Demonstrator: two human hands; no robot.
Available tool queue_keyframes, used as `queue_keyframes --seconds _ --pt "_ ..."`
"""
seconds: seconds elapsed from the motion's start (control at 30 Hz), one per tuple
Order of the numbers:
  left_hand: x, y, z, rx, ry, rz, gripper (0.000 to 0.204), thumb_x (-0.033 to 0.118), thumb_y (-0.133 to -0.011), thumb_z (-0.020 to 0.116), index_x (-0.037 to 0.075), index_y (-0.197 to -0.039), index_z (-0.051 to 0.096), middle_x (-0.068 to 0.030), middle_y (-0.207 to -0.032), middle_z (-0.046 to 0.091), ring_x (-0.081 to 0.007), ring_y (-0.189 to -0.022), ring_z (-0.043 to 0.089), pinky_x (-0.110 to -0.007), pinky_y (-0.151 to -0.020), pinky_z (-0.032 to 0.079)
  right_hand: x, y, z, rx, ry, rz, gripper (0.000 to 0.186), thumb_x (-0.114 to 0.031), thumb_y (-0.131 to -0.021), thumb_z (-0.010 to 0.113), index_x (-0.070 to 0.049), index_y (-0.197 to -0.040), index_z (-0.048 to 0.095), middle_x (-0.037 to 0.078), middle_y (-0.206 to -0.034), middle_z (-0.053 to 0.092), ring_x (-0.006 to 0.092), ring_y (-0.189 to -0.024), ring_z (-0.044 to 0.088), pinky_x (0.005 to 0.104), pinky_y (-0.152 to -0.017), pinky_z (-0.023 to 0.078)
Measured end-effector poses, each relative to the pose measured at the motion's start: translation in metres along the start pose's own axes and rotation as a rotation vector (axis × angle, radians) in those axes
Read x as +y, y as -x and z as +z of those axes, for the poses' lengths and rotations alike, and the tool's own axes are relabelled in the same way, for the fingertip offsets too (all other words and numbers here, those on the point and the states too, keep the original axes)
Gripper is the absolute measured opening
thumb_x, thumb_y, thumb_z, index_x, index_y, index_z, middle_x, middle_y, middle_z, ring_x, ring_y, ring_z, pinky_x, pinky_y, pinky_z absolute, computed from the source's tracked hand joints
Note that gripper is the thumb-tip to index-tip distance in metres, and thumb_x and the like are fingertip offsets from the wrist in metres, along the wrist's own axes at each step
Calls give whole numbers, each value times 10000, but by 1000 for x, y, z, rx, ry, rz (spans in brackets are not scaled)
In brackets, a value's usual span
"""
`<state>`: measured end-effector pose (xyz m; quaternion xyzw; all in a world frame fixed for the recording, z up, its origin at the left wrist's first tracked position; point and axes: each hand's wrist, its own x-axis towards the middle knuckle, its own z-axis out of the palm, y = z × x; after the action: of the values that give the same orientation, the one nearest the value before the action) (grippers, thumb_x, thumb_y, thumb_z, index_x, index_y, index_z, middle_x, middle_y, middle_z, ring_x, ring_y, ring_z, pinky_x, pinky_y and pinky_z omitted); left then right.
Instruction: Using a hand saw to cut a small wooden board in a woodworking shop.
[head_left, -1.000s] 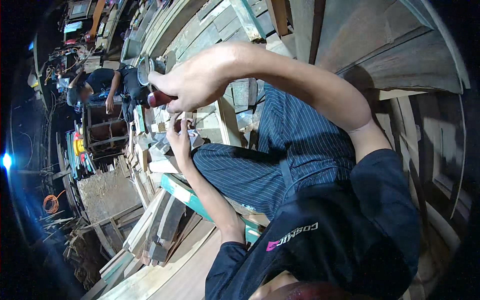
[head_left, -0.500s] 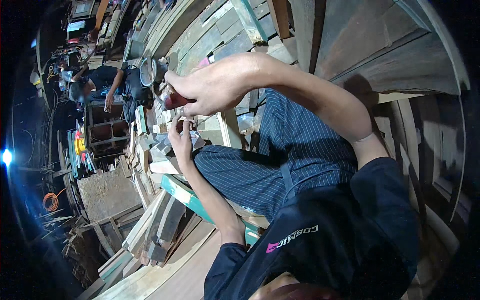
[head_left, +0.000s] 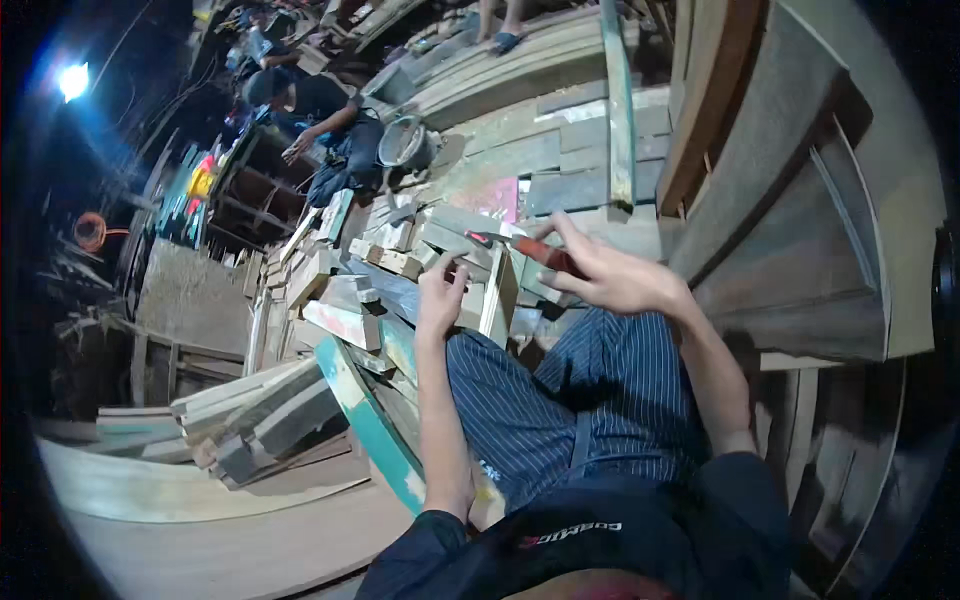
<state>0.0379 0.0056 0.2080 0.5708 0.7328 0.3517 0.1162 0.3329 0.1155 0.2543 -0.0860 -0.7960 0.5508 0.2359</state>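
My right hand (head_left: 605, 278) grips the red handle of a hammer (head_left: 528, 249), whose head end points left over a heap of short wooden offcuts (head_left: 375, 270). My left hand (head_left: 441, 297) reaches up beside it and holds a pale wooden block (head_left: 497, 292) that stands on edge at the top of the heap, just under the hammer. Whether anything small is pinched in its fingers is hidden. My lap, in striped trousers (head_left: 580, 400), lies below both hands.
A teal-painted plank (head_left: 362, 415) leans by my left knee, with stacked boards (head_left: 260, 420) and a curved plywood sheet (head_left: 200, 520) lower left. Panelled wooden doors (head_left: 800, 210) stand at right. Another person (head_left: 320, 105) crouches at the back beside a metal basin (head_left: 402, 145).
My right hand has swung the hammer down from its raised position to the block. The left hand stays at the block. The view has tilted and now shows more of the floor.
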Motion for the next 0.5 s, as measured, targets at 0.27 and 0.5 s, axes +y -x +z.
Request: queue_keyframes --seconds 0.27,0.5 --pt "-16 2 -3 48 68 25 271 88 -872 578 -8 -1117 640 -82 -753 668 -132 -639 634 -279 -620 510 -1 37 7 153 263 51 476 -245 -948 592 2 -1277 350 284 -1071 595 400 -1033 599 437 -873 457" --pt "-6 6 -10 88 -57 30 342 189 -849 585 49 -1158 631 -210 -798 676 -320 -708 678 -403 -672 530 -10 54 21 195 114 170 449 -211 -906 666 8 -1214 424 207 -991 644 290 -919 644 397 -813 480"
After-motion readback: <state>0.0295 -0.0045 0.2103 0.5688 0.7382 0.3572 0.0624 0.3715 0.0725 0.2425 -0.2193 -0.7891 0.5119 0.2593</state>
